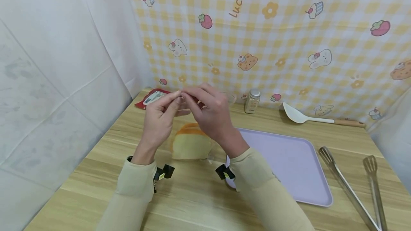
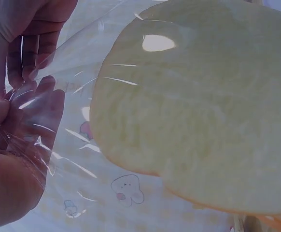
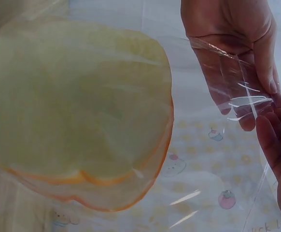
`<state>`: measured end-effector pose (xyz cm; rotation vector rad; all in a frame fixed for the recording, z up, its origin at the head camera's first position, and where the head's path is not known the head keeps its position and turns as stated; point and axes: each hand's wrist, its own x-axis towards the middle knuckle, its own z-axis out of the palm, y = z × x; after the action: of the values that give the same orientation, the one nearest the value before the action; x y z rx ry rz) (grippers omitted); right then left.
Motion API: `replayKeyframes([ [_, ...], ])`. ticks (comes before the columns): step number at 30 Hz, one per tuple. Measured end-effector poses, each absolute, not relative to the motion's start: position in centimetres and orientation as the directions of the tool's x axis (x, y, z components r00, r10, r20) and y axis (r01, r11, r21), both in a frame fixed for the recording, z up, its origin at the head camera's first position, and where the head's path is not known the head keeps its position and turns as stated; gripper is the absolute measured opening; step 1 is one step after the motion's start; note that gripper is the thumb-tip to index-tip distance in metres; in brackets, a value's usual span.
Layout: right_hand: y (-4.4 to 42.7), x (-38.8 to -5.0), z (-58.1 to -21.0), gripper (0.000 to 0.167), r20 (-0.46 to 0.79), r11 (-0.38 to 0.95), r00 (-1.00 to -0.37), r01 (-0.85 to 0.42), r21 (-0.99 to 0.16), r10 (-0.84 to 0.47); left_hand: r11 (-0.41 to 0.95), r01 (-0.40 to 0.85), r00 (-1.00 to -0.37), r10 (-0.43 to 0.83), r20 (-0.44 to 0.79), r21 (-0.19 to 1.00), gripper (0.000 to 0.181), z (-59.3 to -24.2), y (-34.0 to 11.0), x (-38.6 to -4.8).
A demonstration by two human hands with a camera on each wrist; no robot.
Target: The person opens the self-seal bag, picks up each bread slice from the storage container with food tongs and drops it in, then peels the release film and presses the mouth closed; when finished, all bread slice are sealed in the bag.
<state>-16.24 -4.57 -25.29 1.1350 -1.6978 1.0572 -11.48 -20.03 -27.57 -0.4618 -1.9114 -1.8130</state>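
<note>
Slices of bread [image 1: 191,146] with an orange-brown crust hang below my hands inside a clear plastic bag [image 2: 70,145]. My left hand [image 1: 158,121] pinches the top of the bag between thumb and fingers. Right beside it, my right hand [image 1: 210,111] pinches the film too, and the fingertips of both hands meet. Seen from the right wrist, more than one bread slice [image 3: 87,106] shows through the shiny film, which stretches from the bread up to the fingers. Exactly how the bag's mouth is folded at the fingertips is too small to tell.
A lilac tray [image 1: 285,163] lies right of the bread. Behind stand a shaker jar [image 1: 252,101] and a red package [image 1: 154,97] with a white label. A white spatula [image 1: 297,116] lies at the back right, and metal tongs [image 1: 350,188] at the right.
</note>
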Motion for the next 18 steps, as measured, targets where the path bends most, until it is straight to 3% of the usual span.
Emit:
replayKeyframes([
  [6, -4.7, -16.13, -25.25, 0.008, 0.908, 0.12, -0.375, -0.926, -0.358, -0.188, 0.063, 0.541, -0.837, -0.06, 0.544, 0.839, 0.032, -27.67, -20.27, -11.63],
  [13, -4.71, -15.75, -25.44, 0.01, 0.818, -0.068, -0.561, -0.818, -0.572, -0.124, 0.039, 0.515, -0.854, -0.069, 0.516, 0.856, 0.031, -27.64, -20.39, -11.7],
  [18, -4.46, -15.58, -25.28, 0.011, 0.767, -0.127, -0.634, -0.757, -0.641, -0.099, 0.02, 0.509, -0.856, -0.087, 0.509, 0.86, 0.031, -27.63, -20.64, -11.95],
])
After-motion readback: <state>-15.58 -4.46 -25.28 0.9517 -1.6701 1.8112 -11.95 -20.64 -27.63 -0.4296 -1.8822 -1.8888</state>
